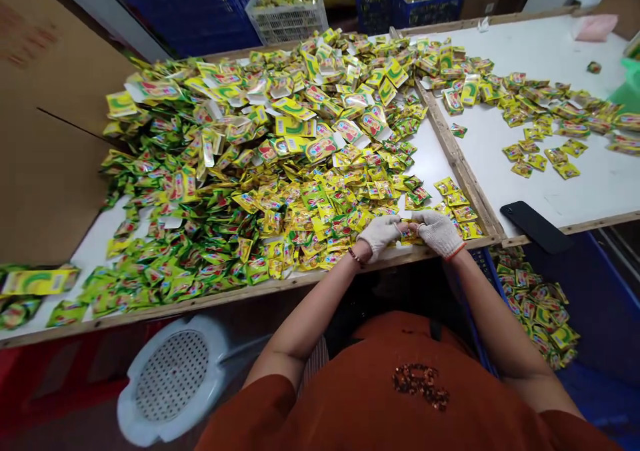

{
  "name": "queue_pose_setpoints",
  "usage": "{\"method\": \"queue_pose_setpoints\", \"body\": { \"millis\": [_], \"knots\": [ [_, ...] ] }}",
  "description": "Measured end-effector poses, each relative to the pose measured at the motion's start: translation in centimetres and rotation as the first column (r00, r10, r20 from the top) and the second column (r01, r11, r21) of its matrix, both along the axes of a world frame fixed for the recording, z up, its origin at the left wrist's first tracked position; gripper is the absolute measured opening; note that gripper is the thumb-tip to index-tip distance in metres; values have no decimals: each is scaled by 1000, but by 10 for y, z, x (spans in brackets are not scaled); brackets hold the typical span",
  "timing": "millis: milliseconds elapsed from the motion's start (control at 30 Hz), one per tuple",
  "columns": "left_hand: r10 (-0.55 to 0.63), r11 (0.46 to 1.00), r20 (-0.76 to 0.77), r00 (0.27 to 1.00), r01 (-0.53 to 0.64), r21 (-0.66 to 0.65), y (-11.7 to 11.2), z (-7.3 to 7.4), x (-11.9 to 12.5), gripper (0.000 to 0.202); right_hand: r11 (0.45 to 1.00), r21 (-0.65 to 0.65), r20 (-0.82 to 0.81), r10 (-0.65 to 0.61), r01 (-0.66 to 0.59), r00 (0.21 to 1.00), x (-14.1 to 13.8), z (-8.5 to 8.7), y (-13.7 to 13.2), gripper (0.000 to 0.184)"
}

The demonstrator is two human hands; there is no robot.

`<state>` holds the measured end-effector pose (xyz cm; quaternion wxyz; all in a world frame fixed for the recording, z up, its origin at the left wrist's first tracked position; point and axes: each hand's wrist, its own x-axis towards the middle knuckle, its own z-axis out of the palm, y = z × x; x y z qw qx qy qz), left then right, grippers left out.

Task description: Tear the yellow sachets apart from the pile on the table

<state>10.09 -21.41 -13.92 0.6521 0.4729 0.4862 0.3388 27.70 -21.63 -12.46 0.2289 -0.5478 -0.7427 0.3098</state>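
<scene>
A big heap of small yellow and green sachets [280, 164] covers the white table [430, 161]. Both my hands wear white knit gloves and meet at the table's near edge. My left hand [379, 235] and my right hand [440, 232] together pinch a small sachet [409, 234] between their fingertips. A few loose sachets [457, 201] lie just beyond my right hand.
A second white table [590, 184] to the right carries scattered sachets and a black phone [536, 226]. A blue crate [595, 318] with sachets sits below right. A white plastic stool [173, 378] stands lower left. Cardboard [45, 138] leans at left. Crates [287, 14] stand behind.
</scene>
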Motion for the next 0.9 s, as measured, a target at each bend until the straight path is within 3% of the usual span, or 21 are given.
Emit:
{"method": "queue_pose_setpoints", "body": {
  "millis": [67, 167, 233, 333, 433, 500, 567, 600, 667, 733, 800, 900],
  "knots": [
    [-15, 998, -14, 1000, 15, 55, -1, -2, 0, 42, 997, 37, -22, -70, 71, 997, -3, -3, 0, 22],
    [68, 993, -64, 996, -62, 98, -4, -6, 1, 39, 960, 126, -149, -230, 249, 962, -7, -13, -2, 37],
    [110, 984, -128, 986, -89, 154, -5, -6, 1, 35, 967, 93, -262, -205, 236, 943, -9, -19, -2, 44],
    [102, 967, -266, 959, -33, 253, 0, -2, -3, 28, 986, -30, -317, -163, 162, 934, -8, -26, -1, 41],
    [150, 915, -411, 899, 32, 403, 27, 13, -23, 19, 966, -53, -291, -258, 253, 921, -2, -35, -1, 35],
    [294, 825, -528, 797, 68, 561, 61, 27, -48, 18, 945, -16, -299, -316, 327, 900, 0, -43, -3, 29],
    [474, 724, -620, 625, 124, 679, 104, 43, -78, 25, 936, 7, -340, -329, 352, 881, -2, -50, -6, 25],
    [525, 699, -660, 537, 170, 695, 125, 50, -93, 32, 936, 10, -360, -324, 351, 875, -4, -52, -7, 24],
    [531, 748, -775, 343, 239, 619, 163, 61, -119, 45, 939, 14, -381, -313, 343, 870, -8, -53, -9, 23],
    [465, 826, -859, 213, 245, 508, 189, 67, -136, 58, 936, 24, -371, -318, 351, 873, -11, -51, -10, 24],
    [420, 861, -892, 167, 236, 450, 201, 71, -145, 64, 931, 30, -352, -330, 363, 876, -11, -47, -9, 28],
    [476, 836, -867, 147, 231, 498, 188, 74, -144, 61, 938, -14, -336, -331, 347, 882, -7, -43, -10, 33]
  ]
}}
